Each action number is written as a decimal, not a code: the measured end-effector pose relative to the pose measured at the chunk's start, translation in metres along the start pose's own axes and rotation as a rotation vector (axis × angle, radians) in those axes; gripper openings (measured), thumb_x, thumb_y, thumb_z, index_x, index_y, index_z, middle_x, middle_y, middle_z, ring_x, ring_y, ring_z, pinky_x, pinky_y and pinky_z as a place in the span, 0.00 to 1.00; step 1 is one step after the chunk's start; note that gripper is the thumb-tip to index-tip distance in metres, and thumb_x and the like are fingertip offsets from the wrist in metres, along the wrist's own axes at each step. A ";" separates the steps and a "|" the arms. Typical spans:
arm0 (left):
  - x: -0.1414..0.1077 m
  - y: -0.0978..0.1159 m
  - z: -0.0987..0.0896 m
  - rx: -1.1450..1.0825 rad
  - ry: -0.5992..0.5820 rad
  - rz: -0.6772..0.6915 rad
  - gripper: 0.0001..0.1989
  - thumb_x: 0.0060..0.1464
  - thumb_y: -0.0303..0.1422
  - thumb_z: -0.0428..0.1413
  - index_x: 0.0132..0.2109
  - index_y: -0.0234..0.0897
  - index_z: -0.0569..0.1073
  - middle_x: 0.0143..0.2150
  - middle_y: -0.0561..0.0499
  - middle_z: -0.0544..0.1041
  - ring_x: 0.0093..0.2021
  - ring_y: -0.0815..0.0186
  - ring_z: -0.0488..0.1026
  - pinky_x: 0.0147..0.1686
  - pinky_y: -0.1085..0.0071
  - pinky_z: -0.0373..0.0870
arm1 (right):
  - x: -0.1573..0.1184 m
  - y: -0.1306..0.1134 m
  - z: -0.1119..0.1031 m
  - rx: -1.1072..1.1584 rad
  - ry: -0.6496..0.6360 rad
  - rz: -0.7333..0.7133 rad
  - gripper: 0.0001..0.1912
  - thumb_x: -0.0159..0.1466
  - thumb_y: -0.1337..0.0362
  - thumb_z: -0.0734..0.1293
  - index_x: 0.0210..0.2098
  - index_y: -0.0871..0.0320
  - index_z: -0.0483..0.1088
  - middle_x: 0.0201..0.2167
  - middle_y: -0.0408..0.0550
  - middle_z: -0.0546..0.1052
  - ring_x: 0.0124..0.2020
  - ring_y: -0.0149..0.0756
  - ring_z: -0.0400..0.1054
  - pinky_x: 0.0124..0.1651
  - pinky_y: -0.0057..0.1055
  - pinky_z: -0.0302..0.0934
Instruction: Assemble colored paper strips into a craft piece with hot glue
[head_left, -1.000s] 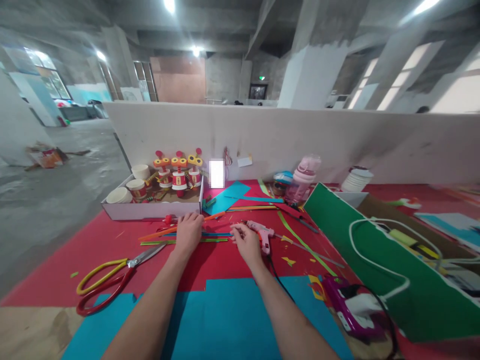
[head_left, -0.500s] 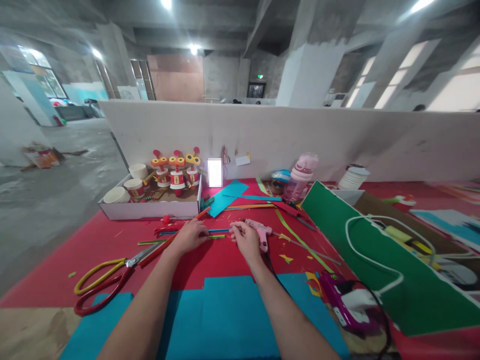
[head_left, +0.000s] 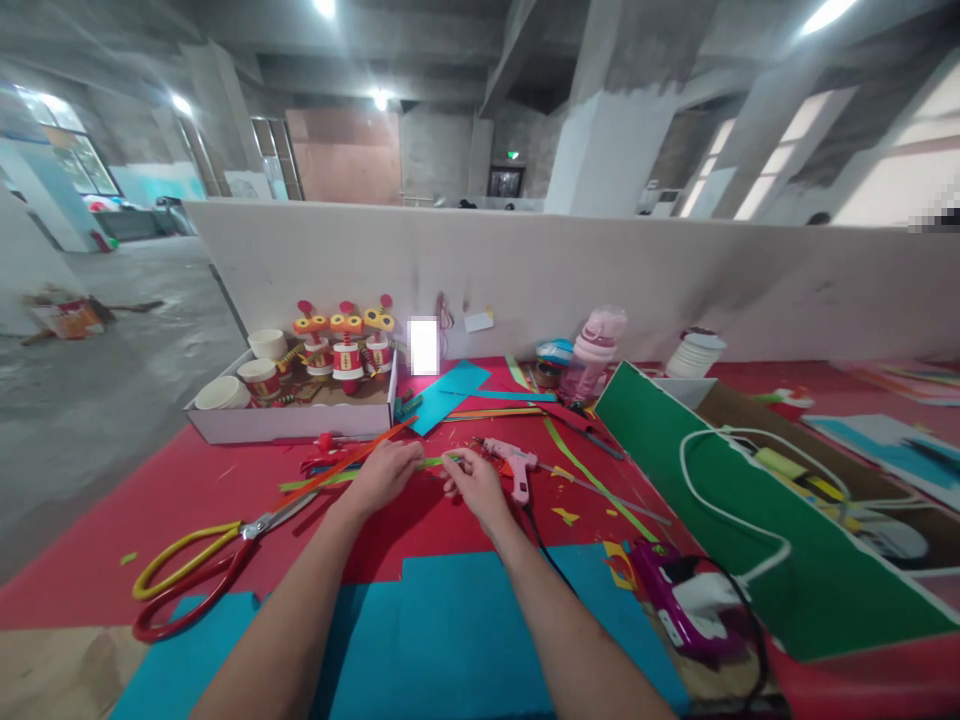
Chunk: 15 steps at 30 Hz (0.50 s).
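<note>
My left hand [head_left: 391, 474] is closed on a narrow green paper strip [head_left: 430, 462], which shows on both sides of the hand. My right hand [head_left: 474, 484] pinches the strip's right end between thumb and fingers. A pink glue gun [head_left: 516, 466] lies just beyond my right hand, its nozzle pointing left. Large scissors [head_left: 259, 527] with one yellow and one red handle rest left of my left hand. An orange strip [head_left: 375, 445] runs at a slant behind that hand. The table surface under my hands is red, with blue sheets [head_left: 457, 620] nearer to me.
A white box tray [head_left: 300, 424] at the back left holds paper cups and several cup figures. A green-sided box [head_left: 750, 540] with a white cable stands right, beside a purple power strip [head_left: 679, 600]. A pink bottle [head_left: 592, 355] stands against the white partition [head_left: 510, 270].
My right hand has moved left, away from the glue gun, and now grips the green strip's end. The strip has been lifted off the table between my hands.
</note>
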<state>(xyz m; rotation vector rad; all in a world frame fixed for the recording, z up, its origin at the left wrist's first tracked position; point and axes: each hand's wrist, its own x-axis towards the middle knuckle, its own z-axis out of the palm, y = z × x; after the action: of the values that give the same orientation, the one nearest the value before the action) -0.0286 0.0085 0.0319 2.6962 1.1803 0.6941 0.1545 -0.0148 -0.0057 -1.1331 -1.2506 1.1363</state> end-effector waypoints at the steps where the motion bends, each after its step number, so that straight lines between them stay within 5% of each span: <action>1: 0.000 0.002 0.001 -0.025 -0.015 0.024 0.09 0.59 0.29 0.44 0.34 0.38 0.67 0.30 0.51 0.72 0.34 0.65 0.67 0.37 0.70 0.58 | 0.000 0.001 0.001 0.019 -0.003 0.014 0.17 0.56 0.51 0.65 0.37 0.57 0.68 0.21 0.41 0.73 0.18 0.28 0.67 0.19 0.23 0.62; 6: 0.000 0.003 0.001 -0.048 -0.065 0.028 0.09 0.58 0.28 0.45 0.37 0.38 0.70 0.34 0.49 0.75 0.38 0.64 0.69 0.39 0.70 0.60 | 0.001 0.002 -0.001 -0.080 0.039 -0.023 0.15 0.55 0.52 0.66 0.31 0.59 0.69 0.17 0.42 0.72 0.18 0.31 0.69 0.20 0.24 0.62; 15: -0.006 -0.024 -0.015 0.175 -0.015 -0.246 0.11 0.57 0.31 0.46 0.36 0.39 0.74 0.36 0.47 0.76 0.39 0.61 0.71 0.40 0.66 0.60 | 0.002 -0.005 -0.013 -0.120 0.242 -0.101 0.18 0.57 0.49 0.63 0.30 0.58 0.69 0.18 0.43 0.73 0.20 0.34 0.71 0.23 0.26 0.64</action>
<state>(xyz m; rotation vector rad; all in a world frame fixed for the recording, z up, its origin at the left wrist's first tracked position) -0.0548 0.0195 0.0359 2.6166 1.6024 0.5568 0.1672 -0.0133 -0.0007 -1.2422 -1.1843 0.8310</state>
